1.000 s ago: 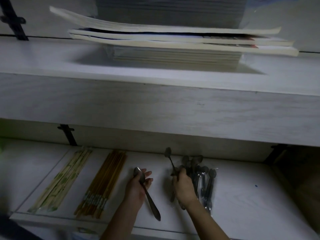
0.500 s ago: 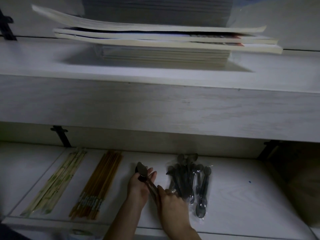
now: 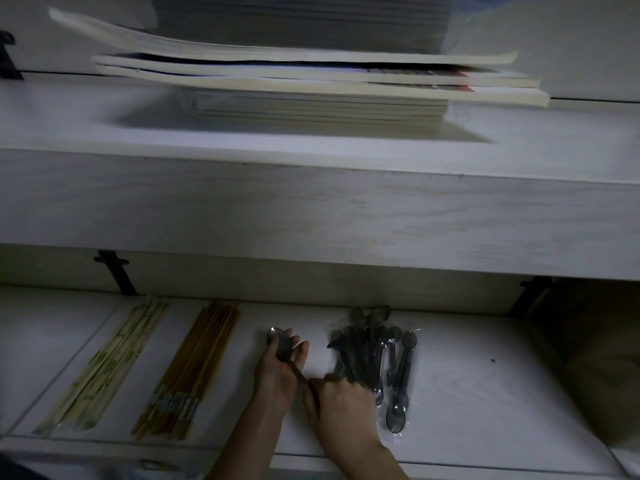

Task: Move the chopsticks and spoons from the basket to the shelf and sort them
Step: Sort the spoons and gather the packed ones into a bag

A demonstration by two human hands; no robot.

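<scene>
Dim view from above of a white shelf (image 3: 485, 393) under a second shelf that carries stacked books (image 3: 304, 81). On the lower shelf, from left to right, lie a bundle of pale chopsticks (image 3: 100, 368), a bundle of brown chopsticks (image 3: 188, 372), a bare gap, then a loose pile of spoons in clear wrappers (image 3: 377, 355). The basket is out of view.

In the gap, the left hand (image 3: 277, 372) grips a bare metal spoon (image 3: 282, 344), fingers curled round its neck, the bowl pointing to the back wall. The right hand (image 3: 341, 407) lies just beside it, between the spoon and the wrapped pile, knuckles up. Its fingertips meet the spoon's handle, but whether they pinch it or only touch it cannot be told.

The step in hand appears to be setting this spoon down as a row of its own. To do it well, the person would likely lay it flat and parallel to the chopsticks, bowl to the back, midway in the gap so that it touches neither the brown bundle nor the pile. The right hand could steady the handle end while the left lets go. The wrappers look slippery, so a nudge from the right wrist might spread the pile
</scene>
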